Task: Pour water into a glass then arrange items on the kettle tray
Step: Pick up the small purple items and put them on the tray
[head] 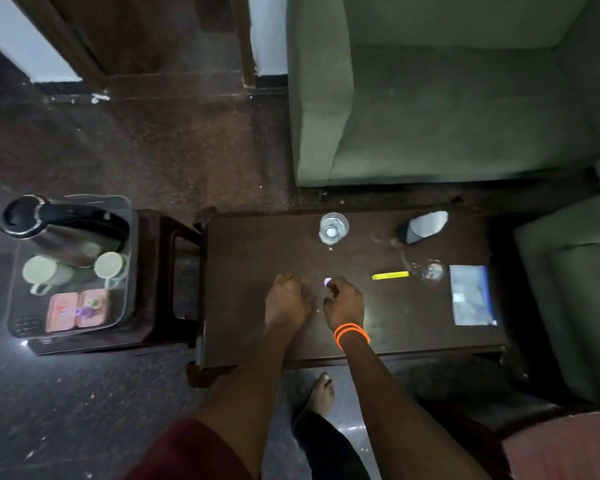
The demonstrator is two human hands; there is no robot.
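Observation:
A clear glass (333, 227) stands near the far edge of the dark wooden table (413, 327). My right hand (345, 303), with orange bands on its wrist, pinches a small pale purple round thing (327, 280) at its fingertips over the middle of the table. Just to its left, my left hand (286, 299) rests with curled fingers; nothing shows in it. The clear kettle tray (127, 299) sits on a low stool at the left. It holds a steel kettle (59, 230), two pale cups (44, 271) (110, 266) and a pink sachet box (77, 311).
On the table's right part lie a yellow stick (390, 275), a crumpled clear wrapper (432, 270), a blue-white packet (471, 294) and a black-and-white object (423, 227). A green sofa (447, 98) stands behind the table, and an armchair (575, 289) to its right. My foot (321, 389) is near the front edge.

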